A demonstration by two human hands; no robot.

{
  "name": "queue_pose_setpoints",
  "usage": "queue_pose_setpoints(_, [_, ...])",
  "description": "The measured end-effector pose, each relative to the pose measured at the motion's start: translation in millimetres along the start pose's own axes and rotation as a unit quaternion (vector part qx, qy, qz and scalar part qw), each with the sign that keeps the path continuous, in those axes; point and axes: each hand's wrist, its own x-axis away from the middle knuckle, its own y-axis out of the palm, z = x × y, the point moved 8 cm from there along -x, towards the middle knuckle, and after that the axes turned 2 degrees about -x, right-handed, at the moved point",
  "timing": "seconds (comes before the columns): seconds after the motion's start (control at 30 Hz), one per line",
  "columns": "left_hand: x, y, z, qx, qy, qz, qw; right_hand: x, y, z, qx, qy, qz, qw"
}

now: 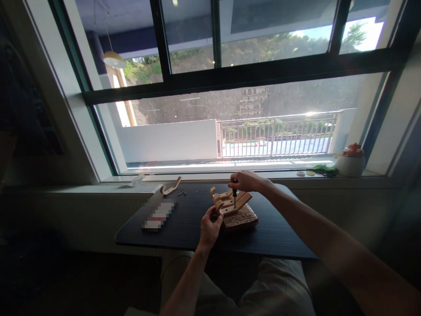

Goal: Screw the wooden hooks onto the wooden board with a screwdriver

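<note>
My right hand (247, 181) grips the dark handle of a screwdriver (234, 197) from above. The shaft points straight down, and its tip meets a pale wooden hook (230, 210). That hook is one of several curved wooden hooks side by side, resting on a brown block-like piece (242, 218) whose material I cannot make out. With its fingers closed round the curled end of the nearest hook, my left hand (211, 226) holds the front left corner. Another wooden hook (171, 188) lies apart at the table's back left, beside a few small screws (182, 193).
The dark table (190, 235) stands against the window sill (204, 176). On its left side is a blurred-out flat item (159, 215). A white pot with an orange top (350, 161), green leaves (322, 169) and small round pieces (305, 174) sit on the right of the sill.
</note>
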Motion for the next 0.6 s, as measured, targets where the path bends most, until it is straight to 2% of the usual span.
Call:
queue_pose_setpoints(0.2, [0.1, -0.1, 2.9, 0.017, 0.000, 0.004, 1.000, 3.5, -7.0, -3.1, -0.004, -0.017, -0.006, 1.000])
queue_pose_setpoints(0.6, [-0.2, -0.6, -0.6, 0.012, 0.000, 0.007, 1.000, 1.1, -2.3, -1.3, 0.000, -0.003, -0.009, 1.000])
